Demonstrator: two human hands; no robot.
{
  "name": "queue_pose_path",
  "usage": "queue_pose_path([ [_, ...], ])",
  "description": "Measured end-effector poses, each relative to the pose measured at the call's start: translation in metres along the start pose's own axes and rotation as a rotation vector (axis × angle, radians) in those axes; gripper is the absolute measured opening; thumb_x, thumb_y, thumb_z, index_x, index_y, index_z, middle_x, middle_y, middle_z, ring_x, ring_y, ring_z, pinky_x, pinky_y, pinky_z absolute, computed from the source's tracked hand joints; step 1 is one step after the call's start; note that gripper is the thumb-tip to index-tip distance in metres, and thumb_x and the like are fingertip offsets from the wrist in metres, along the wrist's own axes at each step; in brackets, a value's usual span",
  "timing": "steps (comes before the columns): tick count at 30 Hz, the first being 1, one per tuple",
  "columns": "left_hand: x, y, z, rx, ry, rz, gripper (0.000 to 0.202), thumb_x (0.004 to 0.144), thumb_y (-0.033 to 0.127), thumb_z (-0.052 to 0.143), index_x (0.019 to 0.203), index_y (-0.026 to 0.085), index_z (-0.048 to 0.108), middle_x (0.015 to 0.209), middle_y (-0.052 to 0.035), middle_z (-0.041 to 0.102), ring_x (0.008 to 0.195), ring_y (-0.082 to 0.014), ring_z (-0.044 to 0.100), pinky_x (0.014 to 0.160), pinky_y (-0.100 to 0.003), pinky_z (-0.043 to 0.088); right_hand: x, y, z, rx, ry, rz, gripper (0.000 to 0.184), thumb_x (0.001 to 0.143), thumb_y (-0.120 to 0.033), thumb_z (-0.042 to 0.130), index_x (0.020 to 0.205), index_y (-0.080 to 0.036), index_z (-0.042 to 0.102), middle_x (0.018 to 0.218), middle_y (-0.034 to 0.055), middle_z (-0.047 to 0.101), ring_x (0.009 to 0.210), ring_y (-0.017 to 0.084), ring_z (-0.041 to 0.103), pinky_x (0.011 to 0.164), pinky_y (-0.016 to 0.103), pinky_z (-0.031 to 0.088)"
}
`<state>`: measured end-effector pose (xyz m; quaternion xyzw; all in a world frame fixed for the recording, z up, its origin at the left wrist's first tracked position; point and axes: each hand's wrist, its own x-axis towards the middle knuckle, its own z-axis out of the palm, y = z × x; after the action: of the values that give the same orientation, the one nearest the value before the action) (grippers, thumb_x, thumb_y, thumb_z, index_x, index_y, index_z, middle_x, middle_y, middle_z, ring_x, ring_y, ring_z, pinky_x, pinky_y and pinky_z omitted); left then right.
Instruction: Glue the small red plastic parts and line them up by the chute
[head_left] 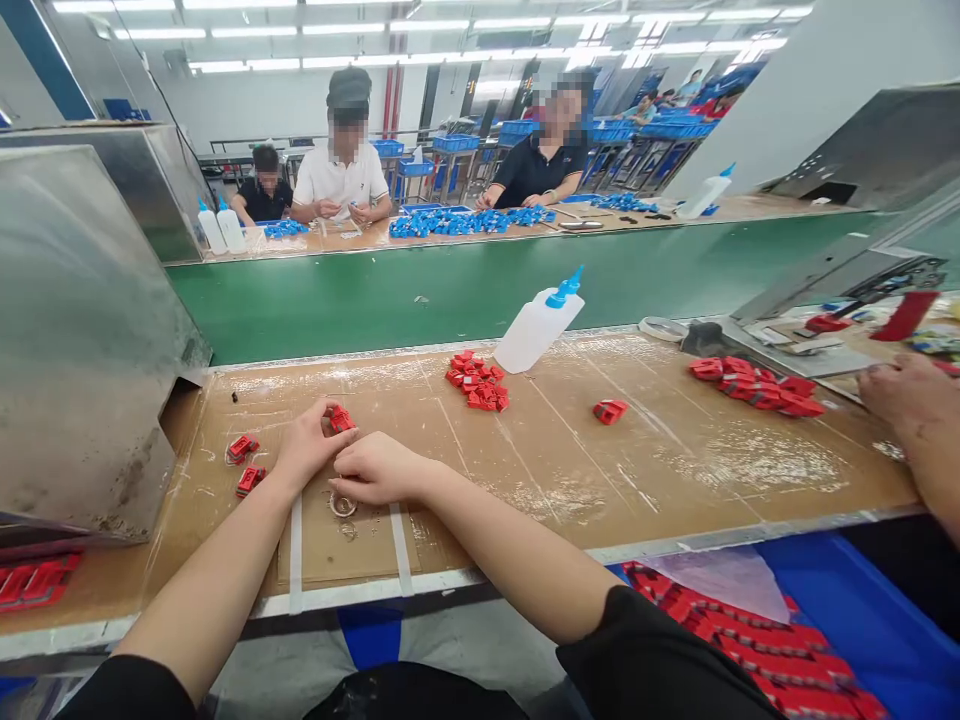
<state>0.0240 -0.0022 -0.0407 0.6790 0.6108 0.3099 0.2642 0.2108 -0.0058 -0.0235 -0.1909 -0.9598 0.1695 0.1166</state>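
Observation:
My left hand [306, 448] is closed on a small red plastic part [341, 418] above the cardboard-covered bench. Close beside it, my right hand [384, 468] has its fingers curled together, and whatever they may grip is hidden. Just under my right fingertips lies a small round ring-shaped dish [343, 506] on a taped cardboard sheet [352, 562], with some tiny thin rings near it. To the left of my left hand rest two similar red parts, one farther back [242, 448] and one nearer [250, 481].
A pile of red parts [477, 382] lies by a tilted white bottle [536, 330]. More red parts [757, 388] lie near a co-worker's hand [911, 400] at right. A metal housing [82, 340] bounds the left. Below right is a blue bin [862, 600] of red parts.

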Motion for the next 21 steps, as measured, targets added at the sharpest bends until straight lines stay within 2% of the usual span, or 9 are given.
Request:
queue_pose_path([
  [4, -0.002, 0.000, 0.001, 0.035, -0.008, 0.003, 0.047, 0.081, 0.051, 0.079, 0.119, 0.028, 0.066, 0.076, 0.0029, 0.069, 0.069, -0.0189, 0.066, 0.064, -0.030, 0.043, -0.009, 0.003, -0.004, 0.086, -0.022, -0.065, 0.041, 0.104, -0.037, 0.052, 0.068, -0.017, 0.055, 0.069, 0.0004, 0.062, 0.063, 0.012, 0.041, 0.062, 0.029, 0.023],
  [7, -0.003, 0.000, 0.002, 0.067, -0.017, 0.036, 0.050, 0.079, 0.049, 0.081, 0.123, 0.028, 0.068, 0.082, 0.0012, 0.070, 0.073, -0.0191, 0.066, 0.065, -0.030, 0.043, -0.016, 0.003, -0.005, 0.220, -0.046, -0.031, 0.041, 0.103, -0.037, 0.053, 0.067, -0.017, 0.052, 0.065, -0.0020, 0.056, 0.061, 0.010, 0.040, 0.062, 0.027, 0.025],
  [10, -0.004, 0.002, 0.002, 0.077, -0.037, 0.053, 0.051, 0.077, 0.046, 0.083, 0.123, 0.029, 0.070, 0.093, -0.0001, 0.073, 0.078, -0.0191, 0.066, 0.068, -0.029, 0.045, -0.019, 0.007, -0.004, 0.410, -0.009, 0.010, 0.043, 0.101, -0.038, 0.055, 0.064, -0.017, 0.047, 0.059, -0.0046, 0.044, 0.057, 0.009, 0.037, 0.060, 0.026, 0.026],
  [13, -0.004, 0.007, 0.000, 0.107, -0.072, 0.060, 0.045, 0.077, 0.039, 0.083, 0.119, 0.030, 0.072, 0.100, 0.0009, 0.075, 0.081, -0.0188, 0.067, 0.071, -0.029, 0.046, -0.019, 0.018, -0.002, 0.614, 0.172, 0.055, 0.050, 0.100, -0.044, 0.052, 0.060, -0.019, 0.036, 0.058, -0.0056, 0.031, 0.056, 0.009, 0.031, 0.058, 0.026, 0.025],
  [17, -0.006, 0.014, 0.000, 0.188, -0.093, 0.077, 0.042, 0.076, 0.044, 0.084, 0.114, 0.031, 0.072, 0.096, 0.0019, 0.075, 0.082, -0.0198, 0.067, 0.071, -0.031, 0.044, -0.016, 0.035, 0.000, 0.671, 0.592, 0.295, 0.052, 0.100, -0.051, 0.048, 0.062, -0.022, 0.029, 0.062, -0.0050, 0.025, 0.059, 0.009, 0.028, 0.059, 0.027, 0.023],
  [19, -0.006, 0.015, 0.000, 0.208, -0.095, 0.096, 0.043, 0.076, 0.046, 0.085, 0.114, 0.031, 0.072, 0.096, 0.0020, 0.075, 0.083, -0.0197, 0.067, 0.070, -0.031, 0.044, -0.013, 0.041, 0.002, 0.612, 0.671, 0.363, 0.051, 0.100, -0.051, 0.047, 0.063, -0.022, 0.028, 0.063, -0.0051, 0.026, 0.060, 0.010, 0.028, 0.060, 0.028, 0.023],
  [21, -0.006, 0.016, 0.000, 0.209, -0.099, 0.112, 0.043, 0.077, 0.046, 0.085, 0.115, 0.031, 0.071, 0.098, 0.0020, 0.075, 0.084, -0.0194, 0.067, 0.070, -0.031, 0.044, -0.011, 0.045, 0.005, 0.558, 0.657, 0.372, 0.051, 0.101, -0.051, 0.046, 0.064, -0.022, 0.029, 0.063, -0.0051, 0.027, 0.060, 0.010, 0.029, 0.060, 0.028, 0.024],
])
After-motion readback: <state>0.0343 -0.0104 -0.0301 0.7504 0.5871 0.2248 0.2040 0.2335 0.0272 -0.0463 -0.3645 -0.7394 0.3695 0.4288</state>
